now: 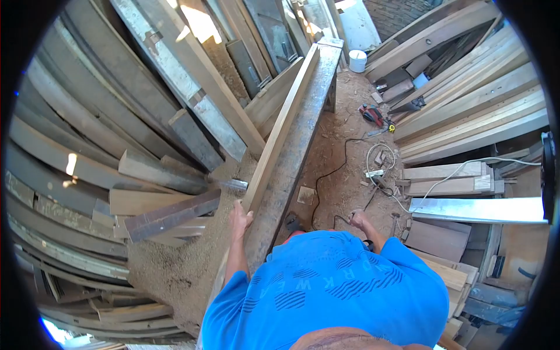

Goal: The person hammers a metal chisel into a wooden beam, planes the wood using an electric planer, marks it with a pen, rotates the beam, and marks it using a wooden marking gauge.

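My left hand (238,220) grips the near end of a long squared wooden beam (280,137), with the thumb over its edge. The beam lies lengthwise on a narrow, worn workbench (303,119), along its left side. My right hand (360,221) hangs low on the right, away from the beam, with its fingers curled closed. A black cord (345,157) on the ground runs close by the right hand; whether the fingers hold it is too small to make out.
A red and black power tool (372,115) lies on the dusty ground beside a coiled white cable (380,153). A white bucket (357,60) stands near the bench's far end. Stacked planks (466,116) line the right; leaning boards (181,76) and a sawdust heap (169,268) fill the left.
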Tool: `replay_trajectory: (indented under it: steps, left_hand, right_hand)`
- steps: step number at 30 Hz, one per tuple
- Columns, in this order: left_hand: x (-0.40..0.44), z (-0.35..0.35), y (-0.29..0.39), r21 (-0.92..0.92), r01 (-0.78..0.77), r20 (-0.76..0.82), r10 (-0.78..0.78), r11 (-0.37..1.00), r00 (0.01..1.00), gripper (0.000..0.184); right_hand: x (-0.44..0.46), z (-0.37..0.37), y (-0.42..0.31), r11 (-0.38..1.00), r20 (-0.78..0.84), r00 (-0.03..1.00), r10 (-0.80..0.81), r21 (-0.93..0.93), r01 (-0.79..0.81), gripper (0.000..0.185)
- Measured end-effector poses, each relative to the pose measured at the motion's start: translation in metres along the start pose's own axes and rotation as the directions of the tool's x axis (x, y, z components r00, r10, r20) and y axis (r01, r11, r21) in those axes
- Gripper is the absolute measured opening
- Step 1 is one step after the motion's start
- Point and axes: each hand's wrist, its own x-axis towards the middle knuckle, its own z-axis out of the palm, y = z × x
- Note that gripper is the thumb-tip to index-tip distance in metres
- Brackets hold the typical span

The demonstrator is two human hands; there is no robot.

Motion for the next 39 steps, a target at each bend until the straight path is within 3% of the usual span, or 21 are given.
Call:
replay_trajectory:
  steps: [2,4,5,9,12,15,18,21,24,26,28,31,34,37,39]
  left_hand:
    - [0.034,0.008,0.024,0.008,-0.076,-0.009,0.076,0.997,0.997,0.065]
    - [0.072,0.008,0.051,0.016,-0.14,0.007,0.14,0.99,0.99,0.065]
    - [0.088,0.008,0.065,0.018,-0.16,0.035,0.159,0.987,0.987,0.065]
    - [0.142,0.017,0.1,-0.007,-0.255,0.04,0.255,0.967,0.966,0.067]
    - [0.179,0.021,0.134,-0.017,-0.219,0.069,0.22,0.976,0.973,0.069]
    - [0.209,0.027,0.164,-0.045,-0.22,0.059,0.223,0.974,0.973,0.071]
    - [0.235,0.036,0.192,-0.025,-0.194,0.067,0.195,0.981,0.979,0.073]
    - [0.258,0.048,0.216,-0.012,-0.132,0.061,0.132,0.991,0.989,0.066]
    - [0.275,0.066,0.231,0.076,-0.089,0.067,0.084,0.993,0.994,0.056]
    - [0.28,0.074,0.24,0.133,-0.053,0.018,0.051,0.99,0.999,0.05]
    - [0.27,0.075,0.237,0.191,-0.022,0.008,0.021,0.981,1.0,0.048]
    - [0.278,0.075,0.253,0.216,0.019,-0.03,-0.013,0.976,0.999,0.049]
    - [0.273,0.082,0.254,0.261,0.047,-0.093,-0.023,0.964,0.995,0.052]
    - [0.276,0.087,0.251,0.268,0.077,-0.082,-0.057,0.96,0.995,0.054]
    - [0.277,0.082,0.261,0.282,0.131,-0.064,-0.118,0.95,0.991,0.055]
  right_hand:
    - [0.024,0.007,0.015,0.999,-0.13,0.991,-0.033,0.02,0.036,0.029]
    - [0.002,-0.031,-0.023,0.971,-0.203,0.975,0.086,0.236,-0.036,0.028]
    - [-0.008,-0.043,-0.034,0.937,-0.226,0.962,0.152,0.341,-0.068,0.027]
    - [-0.037,-0.046,-0.03,0.882,-0.225,0.926,0.303,0.433,-0.184,0.029]
    - [-0.051,-0.033,0.0,0.962,-0.3,0.918,0.26,0.167,-0.218,0.034]
    - [-0.051,-0.001,0.057,0.886,-0.195,0.877,0.44,0.256,-0.388,0.039]
    - [-0.042,-0.011,0.065,0.9,-0.164,0.887,0.432,0.028,-0.434,0.038]
    - [-0.005,-0.054,0.042,0.864,-0.056,0.863,0.503,0.044,-0.501,0.036]
    - [0.053,-0.102,0.036,0.876,-0.009,0.919,0.394,0.308,-0.372,0.036]
    - [0.106,-0.135,0.035,0.898,-0.06,0.91,0.41,0.2,-0.391,0.036]
    - [0.139,-0.183,0.033,0.947,-0.102,0.976,0.19,0.281,-0.155,0.035]
    - [0.186,-0.246,0.012,0.762,-0.133,0.938,0.32,0.625,-0.171,0.034]
    - [0.229,-0.297,0.03,0.927,-0.138,0.986,0.099,0.372,-0.041,0.033]
    - [0.241,-0.331,0.045,0.965,-0.207,0.978,0.024,0.26,0.031,0.032]
    - [0.283,-0.287,0.131,0.902,-0.203,0.976,0.082,0.431,0.013,0.023]
